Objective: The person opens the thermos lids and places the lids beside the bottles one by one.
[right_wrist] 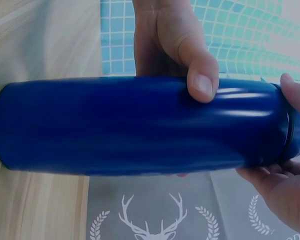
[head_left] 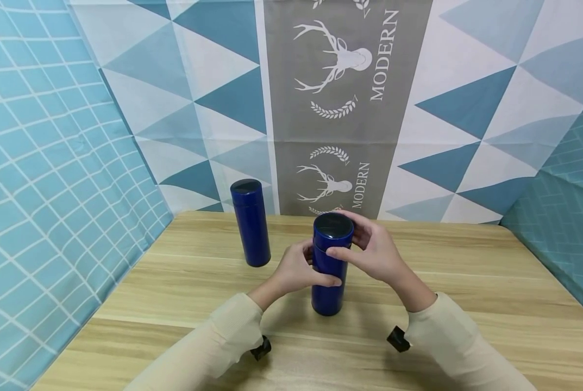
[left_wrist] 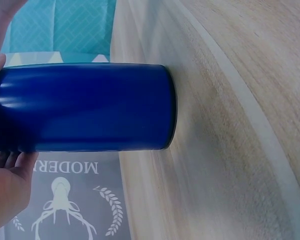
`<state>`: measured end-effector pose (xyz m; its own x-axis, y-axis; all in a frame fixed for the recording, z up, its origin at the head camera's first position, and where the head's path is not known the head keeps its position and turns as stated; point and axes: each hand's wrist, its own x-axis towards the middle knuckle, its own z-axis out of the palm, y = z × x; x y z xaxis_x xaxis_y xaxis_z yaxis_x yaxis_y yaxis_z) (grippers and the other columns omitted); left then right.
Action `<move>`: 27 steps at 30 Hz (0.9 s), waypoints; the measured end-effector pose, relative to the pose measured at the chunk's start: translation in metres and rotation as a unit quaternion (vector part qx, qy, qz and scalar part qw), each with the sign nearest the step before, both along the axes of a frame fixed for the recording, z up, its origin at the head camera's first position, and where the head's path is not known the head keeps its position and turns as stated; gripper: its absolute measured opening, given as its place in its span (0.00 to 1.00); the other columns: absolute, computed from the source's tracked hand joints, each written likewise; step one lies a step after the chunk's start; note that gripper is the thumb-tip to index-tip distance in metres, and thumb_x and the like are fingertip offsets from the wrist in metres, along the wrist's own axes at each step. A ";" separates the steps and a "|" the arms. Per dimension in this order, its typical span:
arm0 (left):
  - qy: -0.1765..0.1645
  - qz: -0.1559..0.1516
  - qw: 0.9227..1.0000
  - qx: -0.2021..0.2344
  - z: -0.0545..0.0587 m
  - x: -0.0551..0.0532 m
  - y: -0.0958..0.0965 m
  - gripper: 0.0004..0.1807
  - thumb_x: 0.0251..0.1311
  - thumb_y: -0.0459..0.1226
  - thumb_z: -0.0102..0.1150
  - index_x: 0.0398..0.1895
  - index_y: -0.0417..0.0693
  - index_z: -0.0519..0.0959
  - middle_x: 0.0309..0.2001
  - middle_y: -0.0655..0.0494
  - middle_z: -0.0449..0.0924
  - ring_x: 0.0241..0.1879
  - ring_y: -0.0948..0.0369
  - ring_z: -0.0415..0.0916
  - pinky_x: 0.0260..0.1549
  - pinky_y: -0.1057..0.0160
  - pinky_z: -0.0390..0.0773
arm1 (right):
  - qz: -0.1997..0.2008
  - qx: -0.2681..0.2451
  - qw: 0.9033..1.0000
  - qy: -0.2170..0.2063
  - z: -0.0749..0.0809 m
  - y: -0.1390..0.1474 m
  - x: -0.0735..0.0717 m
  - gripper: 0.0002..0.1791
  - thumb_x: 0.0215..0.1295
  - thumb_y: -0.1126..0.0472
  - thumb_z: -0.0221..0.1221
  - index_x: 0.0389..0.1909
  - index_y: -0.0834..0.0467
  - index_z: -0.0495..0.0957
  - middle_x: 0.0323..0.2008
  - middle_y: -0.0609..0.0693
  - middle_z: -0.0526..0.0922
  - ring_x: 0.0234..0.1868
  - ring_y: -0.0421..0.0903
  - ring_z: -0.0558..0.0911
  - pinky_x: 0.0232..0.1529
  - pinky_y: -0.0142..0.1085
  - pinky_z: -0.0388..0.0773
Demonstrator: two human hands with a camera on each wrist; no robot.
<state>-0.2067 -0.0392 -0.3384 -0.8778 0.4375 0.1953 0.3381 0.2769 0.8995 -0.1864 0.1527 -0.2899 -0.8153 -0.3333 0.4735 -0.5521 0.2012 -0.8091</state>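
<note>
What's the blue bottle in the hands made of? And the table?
The held blue bottle looks like glossy painted metal, with bright highlights streaking its side, though plastic is possible. The tabletop shows pale grain: satin-looking wood, or maybe wood-look laminate.

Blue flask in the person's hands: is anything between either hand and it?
Nothing visible. The left hand grips the held flask directly around its body, the right hand near its top. The other flask stands apart to the left, outside both grips.

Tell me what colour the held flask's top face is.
The top face is glossy black, ringed in blue; it shows best in the head view.
</note>
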 end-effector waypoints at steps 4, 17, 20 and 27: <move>-0.001 0.000 1.000 0.000 0.000 0.000 0.000 0.34 0.38 0.39 0.78 0.54 0.49 0.77 0.49 0.52 0.85 0.46 0.60 0.83 0.48 0.63 0.82 | 0.015 0.007 1.000 -0.005 0.001 0.003 -0.004 0.38 0.53 0.68 0.68 0.66 0.66 0.65 0.62 0.63 0.74 0.50 0.27 0.80 0.53 0.25 0.78; -0.007 -0.006 1.000 -0.001 -0.001 -0.001 0.000 0.35 0.38 0.39 0.77 0.56 0.50 0.76 0.50 0.52 0.84 0.46 0.59 0.83 0.50 0.61 0.82 | 0.104 0.001 0.995 -0.002 -0.002 0.014 -0.017 0.38 0.56 0.68 0.67 0.66 0.70 0.63 0.64 0.69 0.70 0.50 0.31 0.81 0.52 0.26 0.80; -0.007 -0.007 1.000 -0.001 0.000 -0.001 0.000 0.35 0.39 0.39 0.77 0.56 0.50 0.76 0.50 0.52 0.84 0.46 0.59 0.83 0.50 0.62 0.82 | 0.120 0.004 0.993 0.001 -0.002 0.015 -0.020 0.37 0.56 0.67 0.66 0.66 0.70 0.63 0.61 0.70 0.72 0.50 0.32 0.82 0.51 0.28 0.81; -0.004 -0.011 1.000 0.002 -0.001 -0.002 -0.001 0.35 0.39 0.39 0.77 0.56 0.49 0.76 0.50 0.51 0.84 0.47 0.59 0.83 0.50 0.61 0.82 | 0.164 0.006 0.986 0.009 0.000 0.018 -0.027 0.36 0.58 0.67 0.65 0.65 0.72 0.62 0.57 0.51 0.79 0.52 0.34 0.82 0.52 0.30 0.81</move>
<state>-0.2087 -0.0398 -0.3390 -0.8693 0.4568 0.1891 0.3363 0.2662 0.9033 -0.2137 0.1711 -0.2903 -0.6541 -0.5841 0.4806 -0.6026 0.0184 -0.7978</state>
